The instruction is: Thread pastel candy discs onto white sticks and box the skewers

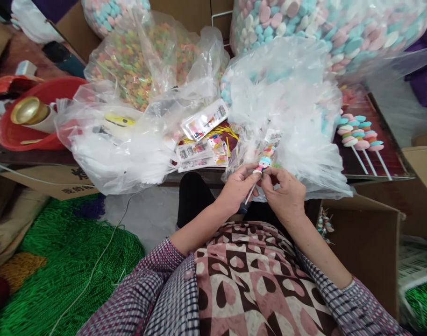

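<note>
A marshmallow skewer [265, 162] in a printed clear wrapper is held upright, tilted to the right, in front of my body. My left hand [237, 187] pinches its lower end, with the white stick poking out below the fingers. From the other side, my right hand [285, 190] is closed at the wrapper's bottom, thumb and fingertips pressed together. Whether a tie is between those fingertips is too small to tell. Yellow twist ties [231, 132] lie just beyond, beside stacks of printed wrappers [206, 120].
Three marshmallow skewers [362, 133] lie at the table's right edge. Big bags of marshmallows [332, 28] and coloured candies [143, 60] stand behind. A red basin [10, 126] is at left. Below right, an open carton [360, 242] contains finished-looking sticks; green cords [76, 261] cover the floor at left.
</note>
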The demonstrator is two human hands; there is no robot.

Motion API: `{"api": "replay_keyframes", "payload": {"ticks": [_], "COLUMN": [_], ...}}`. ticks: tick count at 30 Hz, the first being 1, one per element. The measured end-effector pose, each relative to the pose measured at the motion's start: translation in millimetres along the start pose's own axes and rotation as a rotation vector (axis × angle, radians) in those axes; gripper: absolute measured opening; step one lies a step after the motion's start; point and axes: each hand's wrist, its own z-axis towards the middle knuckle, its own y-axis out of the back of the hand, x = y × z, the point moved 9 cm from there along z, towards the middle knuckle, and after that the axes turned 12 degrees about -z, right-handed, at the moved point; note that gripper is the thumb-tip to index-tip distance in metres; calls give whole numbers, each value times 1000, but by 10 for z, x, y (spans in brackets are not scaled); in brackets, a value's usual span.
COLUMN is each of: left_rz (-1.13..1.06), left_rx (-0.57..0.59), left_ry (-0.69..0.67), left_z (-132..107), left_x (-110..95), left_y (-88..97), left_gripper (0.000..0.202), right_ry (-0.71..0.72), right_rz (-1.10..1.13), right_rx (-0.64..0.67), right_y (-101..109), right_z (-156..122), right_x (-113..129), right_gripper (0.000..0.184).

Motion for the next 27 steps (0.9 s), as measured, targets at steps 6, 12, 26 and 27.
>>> {"api": "replay_keyframes", "payload": {"ticks": [6, 12, 26, 27], "left_rz": [18, 59, 74, 77], "left_rx": [-1, 22, 42, 45], "left_ry": [-13, 33, -11, -17], "left_z": [-13, -56, -3, 1], "left_x": [-66, -109, -94, -92], "left_y": [-29, -67, -68, -69], "left_gripper": [34, 31, 29, 29], "right_ry": [-66, -143, -190, -204], "right_rz": [126, 199, 140, 143], "right_rx": [26, 34, 28, 31], "right_y": [-30, -30, -42, -48], "right_z": [12, -22, -44, -44], "right_x": [-48, -119, -168, -182], "right_gripper": [11, 18, 15, 16]}}
